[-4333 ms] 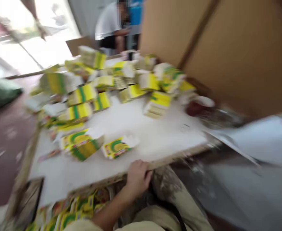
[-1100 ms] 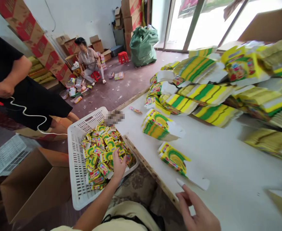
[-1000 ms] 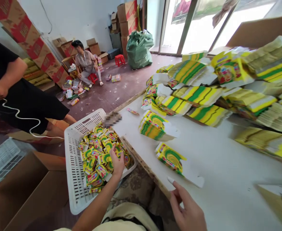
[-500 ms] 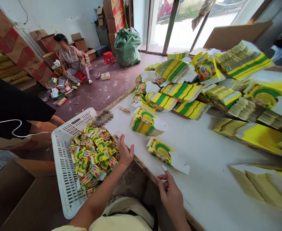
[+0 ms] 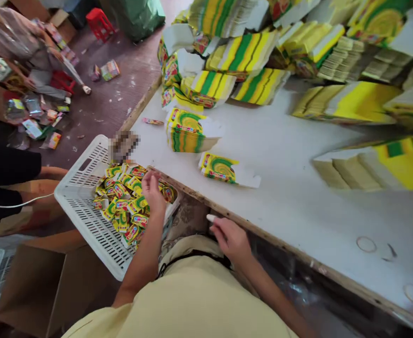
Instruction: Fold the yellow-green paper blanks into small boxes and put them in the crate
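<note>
My left hand (image 5: pixel 153 190) hovers over the right side of a white plastic basket (image 5: pixel 83 224), its fingers loosely bent and nothing visible in them. Heaped inside the basket are small yellow-green boxes (image 5: pixel 121 205). At the table's front edge is my right hand (image 5: pixel 231 238), index finger stretched out with a white cover (image 5: pixel 211 218) on its tip; it holds nothing that I can see. Beyond it on the white table (image 5: pixel 284 202) lies a small pile of flat yellow-green cartons (image 5: pixel 220 168). A taller stack of cartons (image 5: pixel 185 134) stands behind that pile.
Many bundled flat cartons (image 5: pixel 241 54) cover the table's far side. Rubber bands (image 5: pixel 366 244) lie at the right. An open cardboard box (image 5: pixel 33 281) stands left of the basket. Another person (image 5: pixel 19 42) sits at the upper left, near a red stool (image 5: pixel 100 24).
The view has tilted down and shifted right. My left hand has moved from beside the table edge to over the basket. My right hand has drawn back from the flat cartons towards my body.
</note>
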`<state>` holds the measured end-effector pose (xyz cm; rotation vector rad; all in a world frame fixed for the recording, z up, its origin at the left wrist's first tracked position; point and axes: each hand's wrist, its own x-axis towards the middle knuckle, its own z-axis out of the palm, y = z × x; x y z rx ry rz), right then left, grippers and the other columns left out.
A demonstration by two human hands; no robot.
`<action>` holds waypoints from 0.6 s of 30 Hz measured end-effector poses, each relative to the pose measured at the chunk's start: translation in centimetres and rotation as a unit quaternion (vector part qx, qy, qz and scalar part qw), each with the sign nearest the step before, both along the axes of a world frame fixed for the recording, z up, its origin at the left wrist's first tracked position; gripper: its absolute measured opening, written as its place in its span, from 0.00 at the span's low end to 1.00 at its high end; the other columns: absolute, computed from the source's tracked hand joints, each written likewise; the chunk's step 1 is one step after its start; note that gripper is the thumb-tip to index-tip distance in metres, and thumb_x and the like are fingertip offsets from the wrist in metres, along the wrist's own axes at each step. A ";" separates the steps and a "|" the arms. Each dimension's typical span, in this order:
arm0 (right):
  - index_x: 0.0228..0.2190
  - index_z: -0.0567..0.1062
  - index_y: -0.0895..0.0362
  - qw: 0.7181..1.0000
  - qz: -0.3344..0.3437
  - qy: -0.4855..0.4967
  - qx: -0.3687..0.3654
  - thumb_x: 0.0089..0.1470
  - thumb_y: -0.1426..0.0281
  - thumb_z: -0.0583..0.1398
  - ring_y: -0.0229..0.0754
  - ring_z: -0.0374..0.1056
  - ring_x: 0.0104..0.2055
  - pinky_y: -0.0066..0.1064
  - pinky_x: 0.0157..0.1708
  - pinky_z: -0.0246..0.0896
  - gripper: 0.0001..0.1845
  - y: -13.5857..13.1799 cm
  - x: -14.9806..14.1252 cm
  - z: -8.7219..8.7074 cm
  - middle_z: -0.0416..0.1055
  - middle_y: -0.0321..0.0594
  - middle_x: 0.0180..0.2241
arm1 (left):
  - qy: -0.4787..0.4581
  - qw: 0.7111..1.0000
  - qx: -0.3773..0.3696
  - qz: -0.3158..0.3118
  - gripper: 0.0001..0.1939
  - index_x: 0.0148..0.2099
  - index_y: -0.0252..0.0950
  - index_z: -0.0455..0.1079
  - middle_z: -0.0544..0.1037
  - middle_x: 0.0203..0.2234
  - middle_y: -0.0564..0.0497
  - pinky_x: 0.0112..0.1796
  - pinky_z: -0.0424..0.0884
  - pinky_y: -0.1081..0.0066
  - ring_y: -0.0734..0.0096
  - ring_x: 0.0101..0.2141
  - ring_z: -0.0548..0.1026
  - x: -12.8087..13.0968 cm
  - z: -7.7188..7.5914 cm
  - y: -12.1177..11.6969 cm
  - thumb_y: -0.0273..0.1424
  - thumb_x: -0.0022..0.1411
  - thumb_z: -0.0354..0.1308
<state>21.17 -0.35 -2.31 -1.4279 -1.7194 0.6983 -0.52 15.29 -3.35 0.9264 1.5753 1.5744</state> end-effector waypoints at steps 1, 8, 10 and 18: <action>0.38 0.76 0.55 1.000 0.023 0.007 -0.014 0.65 0.66 0.52 0.42 0.71 0.31 0.32 0.33 0.67 0.14 -0.6 -0.5 0.0 0.75 0.41 0.28 | -0.036 0.999 -0.035 -0.003 0.18 0.49 0.39 0.66 0.74 0.43 0.45 0.47 0.71 0.64 0.68 0.41 0.76 -0.9 0.4 -0.3 0.42 0.60 0.56; 0.30 0.75 0.55 0.991 0.077 0.022 -0.106 0.67 0.65 0.49 0.41 0.71 0.31 0.31 0.32 0.64 0.19 -2.5 -1.4 -1.9 0.75 0.40 0.27 | -0.095 0.966 -0.220 -0.096 0.21 0.42 0.38 0.70 0.76 0.34 0.49 0.29 0.71 0.72 0.75 0.26 0.74 -1.7 -0.3 -3.9 0.44 0.49 0.66; 0.31 0.75 0.55 0.990 0.077 0.022 -0.115 0.67 0.66 0.49 0.41 0.71 0.32 0.30 0.34 0.64 0.18 -2.5 -1.2 -2.0 0.75 0.40 0.28 | -0.093 0.960 -0.242 -0.109 0.25 0.43 0.37 0.70 0.77 0.35 0.49 0.28 0.71 0.74 0.76 0.26 0.74 -0.6 -0.7 -4.6 0.47 0.47 0.67; 0.34 0.77 0.55 0.988 0.085 0.019 -0.128 0.66 0.66 0.51 0.41 0.72 0.35 0.30 0.36 0.66 0.16 -2.7 -1.8 -2.2 0.76 0.41 0.33 | -0.036 0.942 -0.269 -0.195 0.27 0.33 0.34 0.70 0.76 0.26 0.51 0.22 0.67 0.76 0.76 0.22 0.72 1.3 -0.3 -4.0 0.51 0.41 0.69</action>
